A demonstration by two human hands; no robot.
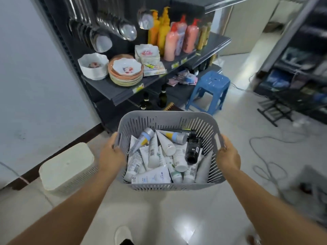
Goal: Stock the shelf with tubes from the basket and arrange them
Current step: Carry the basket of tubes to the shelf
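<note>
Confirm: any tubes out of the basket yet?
No, the tubes all lie in the grey basket, held by left hand and right hand.

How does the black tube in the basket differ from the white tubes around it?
The black tube is dark all over, while the white tubes are pale with barcodes and small print. The black tube rests on top of the pile by the right wall; most white tubes lie beneath, crisscrossed. There is one black tube but many white tubes. All lie loose in the grey basket.
</note>
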